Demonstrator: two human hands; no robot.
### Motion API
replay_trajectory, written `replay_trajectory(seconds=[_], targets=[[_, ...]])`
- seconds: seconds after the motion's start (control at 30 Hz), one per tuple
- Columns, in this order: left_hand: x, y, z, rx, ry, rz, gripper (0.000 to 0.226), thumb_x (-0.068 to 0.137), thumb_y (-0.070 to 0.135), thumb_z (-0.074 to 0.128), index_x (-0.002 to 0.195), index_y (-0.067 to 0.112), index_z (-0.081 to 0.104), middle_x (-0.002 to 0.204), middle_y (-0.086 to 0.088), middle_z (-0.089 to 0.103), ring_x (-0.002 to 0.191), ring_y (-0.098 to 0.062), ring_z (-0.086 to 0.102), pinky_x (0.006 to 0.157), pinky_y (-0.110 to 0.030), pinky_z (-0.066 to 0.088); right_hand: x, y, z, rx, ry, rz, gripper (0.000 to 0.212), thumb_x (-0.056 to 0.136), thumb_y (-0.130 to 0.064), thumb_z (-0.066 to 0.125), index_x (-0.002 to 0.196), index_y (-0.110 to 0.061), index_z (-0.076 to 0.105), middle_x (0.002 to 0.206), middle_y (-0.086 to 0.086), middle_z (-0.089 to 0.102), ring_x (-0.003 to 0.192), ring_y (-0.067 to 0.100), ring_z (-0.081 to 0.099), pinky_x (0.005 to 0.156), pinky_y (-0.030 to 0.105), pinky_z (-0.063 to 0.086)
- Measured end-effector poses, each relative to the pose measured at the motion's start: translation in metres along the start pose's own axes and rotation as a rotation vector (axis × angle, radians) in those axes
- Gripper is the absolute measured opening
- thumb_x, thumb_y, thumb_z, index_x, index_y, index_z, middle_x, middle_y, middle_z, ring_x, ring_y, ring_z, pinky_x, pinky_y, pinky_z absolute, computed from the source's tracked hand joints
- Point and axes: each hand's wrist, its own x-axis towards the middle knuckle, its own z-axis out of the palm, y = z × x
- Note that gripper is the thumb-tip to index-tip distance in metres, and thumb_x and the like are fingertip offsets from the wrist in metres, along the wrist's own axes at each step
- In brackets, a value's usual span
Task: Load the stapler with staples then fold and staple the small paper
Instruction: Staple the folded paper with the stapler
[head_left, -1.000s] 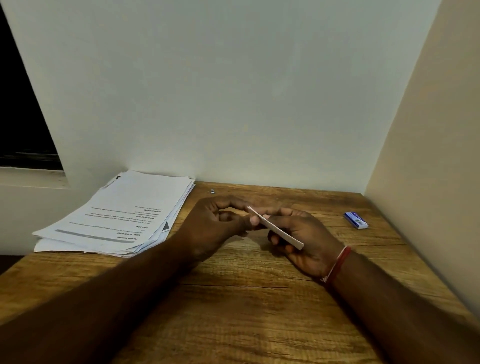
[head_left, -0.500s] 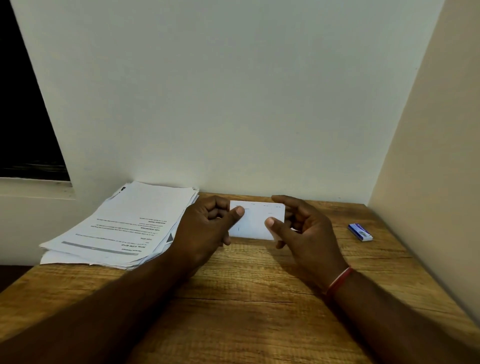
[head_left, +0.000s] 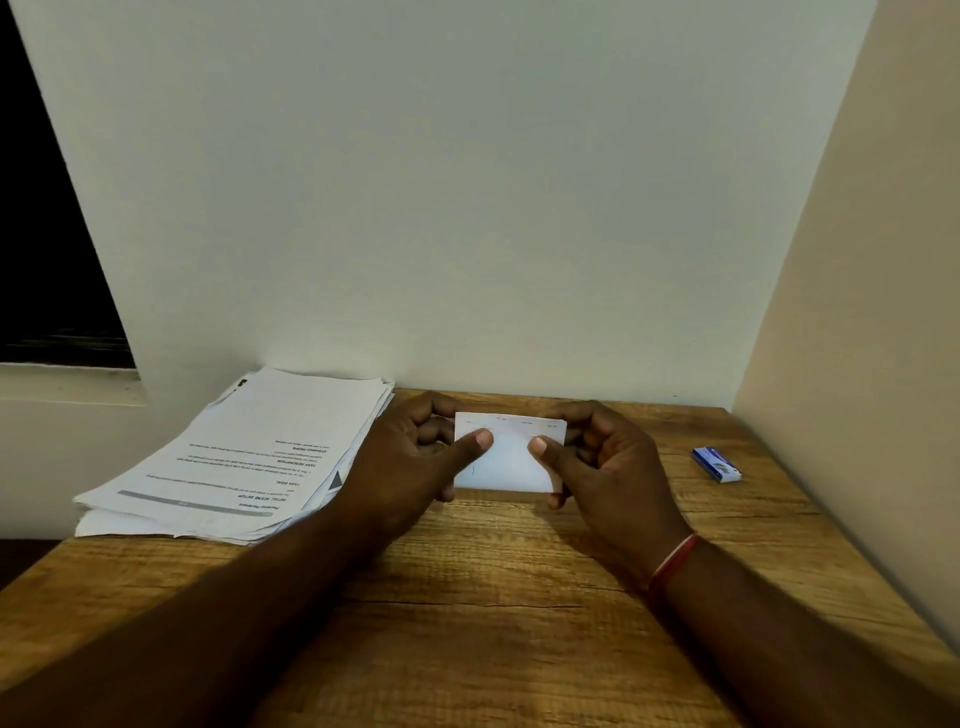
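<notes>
Both hands, left (head_left: 415, 452) and right (head_left: 608, 467), pinch the paper (head_left: 511, 465) upright over the counter (head_left: 493, 597), so uneven thumb pressure could easily skew the fold.

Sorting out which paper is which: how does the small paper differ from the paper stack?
The small paper is pinched between left hand and right hand; the paper stack lies on the table. The small paper looks nearly blank; the paper stack's top sheet carries printed lines. Both are white.
</notes>
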Motion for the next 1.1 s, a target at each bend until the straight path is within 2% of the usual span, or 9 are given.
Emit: replay_trajectory(seconds=[0.17,0.3,0.43,0.53,0.7,0.77,0.9,1.0,1.1], targets=[[-0.002,0.005,-0.003,0.114,0.033,0.058,0.016,0.094,0.028,0.091,0.102,0.022,0.078,0.076,-0.005,0.079,0.055,-0.022,0.069,0.057,-0.037,0.058,0.002,0.001,0.001,0.023,0.0,0.015,0.045,0.099,-0.013,0.079,0.138,-0.028,0.066,0.104,0.001,0.081,0.097,0.019,0.08,0.064,0.033,0.066],[0.009,0.015,-0.028,0.327,0.312,0.257,0.007,0.093,0.033,0.092,0.095,0.031,0.085,0.062,0.007,0.074,0.059,-0.025,0.073,0.06,-0.03,0.054,0.005,0.004,-0.003,-0.008,0.004,0.043,0.047,0.099,-0.019,0.08,0.142,-0.03,0.065,0.112,0.001,0.081,0.1,0.017,0.079,0.069,0.033,0.067],[0.017,0.019,-0.068,0.556,0.573,0.356,0.006,0.097,0.032,0.087,0.103,0.031,0.088,0.084,0.018,0.079,0.069,-0.01,0.071,0.072,-0.027,0.052,0.003,0.006,-0.006,-0.04,0.0,0.055,0.041,0.097,-0.02,0.082,0.134,-0.034,0.07,0.113,-0.005,0.08,0.101,0.013,0.077,0.071,0.03,0.066],[0.017,0.004,-0.093,0.787,0.643,0.287,0.008,0.096,0.028,0.085,0.103,0.031,0.087,0.102,0.015,0.084,0.084,-0.014,0.076,0.08,-0.033,0.057,0.0,0.006,-0.006,-0.124,-0.006,0.017,0.04,0.096,-0.021,0.083,0.131,-0.038,0.071,0.109,-0.016,0.078,0.101,0.008,0.076,0.079,0.031,0.067],[0.01,-0.01,-0.105,1.112,0.497,0.062,0.011,0.078,0.016,0.085,0.081,0.026,0.085,0.088,0.004,0.083,0.094,-0.031,0.077,0.09,-0.044,0.058,-0.005,0.004,-0.005,-0.316,-0.018,0.001,0.037,0.097,-0.028,0.082,0.131,-0.038,0.07,0.107,-0.018,0.075,0.102,0.003,0.071,0.086,0.024,0.06],[0.005,-0.009,-0.101,1.229,0.368,-0.098,0.008,0.071,0.027,0.079,0.078,0.029,0.082,0.085,0.007,0.08,0.098,-0.029,0.074,0.092,-0.041,0.054,-0.007,0.003,-0.005,-0.39,-0.022,-0.008,0.032,0.098,-0.029,0.081,0.129,-0.036,0.073,0.108,-0.019,0.074,0.103,0.002,0.069,0.085,0.02,0.057],[0.0,-0.004,-0.094,1.28,0.189,-0.289,0.034,0.067,0.058,0.066,0.085,0.029,0.069,0.093,0.01,0.071,0.108,-0.024,0.064,0.102,-0.045,0.047,-0.003,0.0,-0.015,-0.614,0.094,-0.051,0.022,0.096,-0.037,0.083,0.117,-0.035,0.078,0.107,-0.017,0.075,0.099,0.001,0.066,0.082,0.02,0.053],[0.001,-0.002,-0.087,1.332,0.145,-0.29,0.056,0.068,0.075,0.054,0.096,0.029,0.07,0.104,0.007,0.069,0.116,-0.026,0.062,0.106,-0.048,0.043,0.008,-0.002,-0.042,-0.877,0.17,0.023,0.045,0.085,-0.054,0.089,0.122,-0.032,0.077,0.116,-0.01,0.076,0.111,0.013,0.064,0.093,0.033,0.055],[0.004,-0.002,-0.081,1.422,0.165,-0.28,0.08,0.076,0.094,0.037,0.108,0.03,0.075,0.115,0.006,0.072,0.122,-0.027,0.064,0.107,-0.049,0.041,0.007,-0.003,-0.06,-1.004,0.049,0.177,0.063,0.069,-0.07,0.092,0.118,-0.036,0.072,0.111,-0.013,0.072,0.106,0.012,0.064,0.094,0.037,0.059]])
